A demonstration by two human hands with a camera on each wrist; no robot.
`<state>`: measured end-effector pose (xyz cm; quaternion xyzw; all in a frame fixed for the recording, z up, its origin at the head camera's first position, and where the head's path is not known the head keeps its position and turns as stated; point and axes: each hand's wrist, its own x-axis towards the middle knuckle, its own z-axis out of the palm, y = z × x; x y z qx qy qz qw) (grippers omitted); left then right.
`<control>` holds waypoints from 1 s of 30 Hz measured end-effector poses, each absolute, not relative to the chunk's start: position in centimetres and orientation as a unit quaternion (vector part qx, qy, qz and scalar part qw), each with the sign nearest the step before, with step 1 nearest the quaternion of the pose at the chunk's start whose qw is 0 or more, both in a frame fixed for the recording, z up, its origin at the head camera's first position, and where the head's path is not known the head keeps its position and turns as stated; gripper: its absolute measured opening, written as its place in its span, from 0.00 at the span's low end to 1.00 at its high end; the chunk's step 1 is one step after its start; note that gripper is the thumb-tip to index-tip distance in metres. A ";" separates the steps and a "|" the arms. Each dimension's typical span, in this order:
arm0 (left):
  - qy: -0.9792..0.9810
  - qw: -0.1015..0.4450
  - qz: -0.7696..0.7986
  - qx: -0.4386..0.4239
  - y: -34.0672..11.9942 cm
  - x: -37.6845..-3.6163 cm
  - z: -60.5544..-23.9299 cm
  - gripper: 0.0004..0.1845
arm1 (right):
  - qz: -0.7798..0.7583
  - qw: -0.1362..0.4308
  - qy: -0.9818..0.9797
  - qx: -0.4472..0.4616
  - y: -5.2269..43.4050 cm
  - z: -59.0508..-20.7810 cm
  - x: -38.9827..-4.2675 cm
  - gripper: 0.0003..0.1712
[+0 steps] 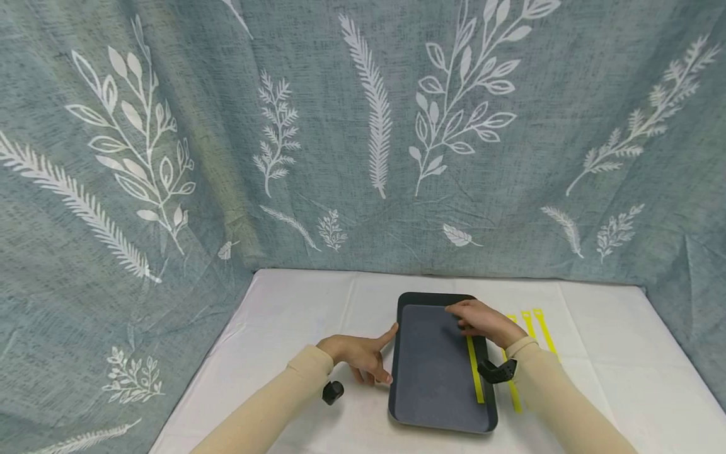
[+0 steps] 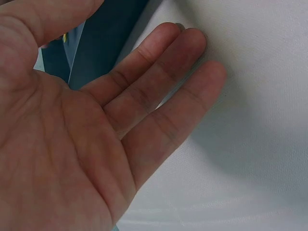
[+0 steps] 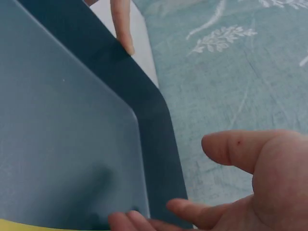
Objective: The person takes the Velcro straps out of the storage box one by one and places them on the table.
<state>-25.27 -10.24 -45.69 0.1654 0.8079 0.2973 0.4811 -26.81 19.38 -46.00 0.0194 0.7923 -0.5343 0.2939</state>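
A dark rectangular tray (image 1: 428,366) lies lengthwise on the white-covered table. Inside it, along the right wall, runs a flat yellow strap (image 1: 475,372); its far end is hidden under my right hand (image 1: 482,320). That hand hovers over the tray's far right corner, thumb spread away from the fingers. In the right wrist view the strap (image 3: 29,225) shows only as a yellow edge near the fingers, with no grip visible. At the tray's left side, my left hand (image 1: 363,358) touches the rim with an extended finger, the other fingers loosely extended above the cloth (image 2: 240,144).
To the right of the tray, partly behind the right forearm, lie three more yellow straps (image 1: 546,331) with wider heads at the far end. Dark wrist cameras (image 1: 333,392) sit on both wrists. A blue-green leaf-patterned curtain (image 1: 363,239) borders the table's back and sides.
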 end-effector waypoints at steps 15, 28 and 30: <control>0.808 0.479 0.300 0.167 -10.1 -25.0 -45.9 0.63 | -0.541 0.304 0.784 0.005 18.4 -46.8 -27.3 0.37; 0.811 0.476 0.294 0.169 -10.3 -25.1 -45.9 0.62 | -0.283 0.167 0.944 -0.001 16.5 -48.1 -27.6 0.16; 0.812 0.476 0.293 0.170 -10.3 -25.1 -45.9 0.62 | -0.255 0.145 0.956 0.002 16.1 -48.4 -27.4 0.19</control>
